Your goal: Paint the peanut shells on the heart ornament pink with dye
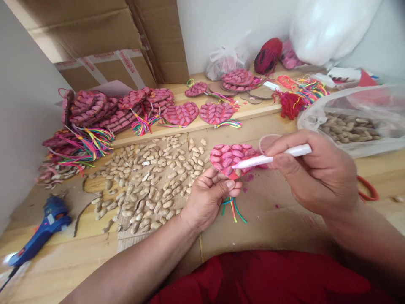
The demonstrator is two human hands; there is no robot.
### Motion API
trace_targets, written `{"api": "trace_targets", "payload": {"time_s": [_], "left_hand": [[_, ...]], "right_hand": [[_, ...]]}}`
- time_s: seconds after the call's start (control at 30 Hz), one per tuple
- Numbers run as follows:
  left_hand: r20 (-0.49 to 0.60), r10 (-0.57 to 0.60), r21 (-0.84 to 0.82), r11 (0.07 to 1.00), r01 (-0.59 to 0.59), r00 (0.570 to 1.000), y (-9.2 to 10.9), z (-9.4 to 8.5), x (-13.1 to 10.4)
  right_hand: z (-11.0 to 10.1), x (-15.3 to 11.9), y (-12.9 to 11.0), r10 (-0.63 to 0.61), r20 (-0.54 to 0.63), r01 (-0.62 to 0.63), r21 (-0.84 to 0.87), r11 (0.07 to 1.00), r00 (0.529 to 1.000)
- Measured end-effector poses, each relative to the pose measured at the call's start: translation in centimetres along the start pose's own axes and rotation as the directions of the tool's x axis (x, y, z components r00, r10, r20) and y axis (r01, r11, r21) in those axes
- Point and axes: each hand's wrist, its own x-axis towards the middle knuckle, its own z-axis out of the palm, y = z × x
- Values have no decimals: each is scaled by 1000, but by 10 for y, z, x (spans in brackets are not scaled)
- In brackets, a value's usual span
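At the far left one blue hot-glue gun lies on the wooden table, its nozzle pointing toward the near-left corner. Behind it a heap of finished pink peanut-shell hearts with rainbow tassels is stacked too thickly to count. In front of the heap, loose unpainted peanuts are spread over a sheet of cardboard, again too many to count. On the raised wooden ledge behind them two finished hearts lie flat, side by side.

The left hand pinches the lower tip of one pink peanut heart between thumb and fingers, holding it just above the cardboard; its multicoloured tassel hangs below the hand. The right hand is closed around one white pen-like applicator, whose tip touches the heart's lower right part. Just behind the heart stands one small clear cup.

At the right, one clear plastic bag of peanuts lies open, with skeins of red yarn and coloured threads behind it.
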Motion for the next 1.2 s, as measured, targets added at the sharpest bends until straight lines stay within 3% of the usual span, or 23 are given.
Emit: {"api": "trace_targets", "payload": {"time_s": [0.1,0.17,0.23,0.4,0.6,0.8,0.97,1.13,1.2], "left_hand": [[-14,18,24,1000,-18,1000,-1,-1,0],[-41,37,39,999,-35,998,-1,-1,0],[-55,56,55,997,-53,997,-1,0,0],[-88,67,87,994,-59,994,0,4,0],[-88,65,99,993,-56,994,0,4,0],[-68,70,101,993,-63,995,-1,2,0],[-62,73,95,993,-67,995,-1,1,0],[-47,68,83,994,-64,997,-1,0,1],[-51,70,79,995,-66,996,-2,0,1]], "right_hand": [[-9,7,3,-26,-153,19,-46,999,988],[-19,14,9,-76,-278,32,-160,987,958],[-30,20,15,-107,-324,11,-285,959,940],[-39,24,30,-83,-139,-5,-541,841,987],[-25,19,37,-64,37,73,-624,778,997],[-22,18,37,-95,2,77,-598,798,995],[-24,19,35,-92,58,108,-614,782,994],[-32,21,27,-161,-86,80,-591,803,983],[-34,21,24,-166,-77,88,-594,800,983]]}}
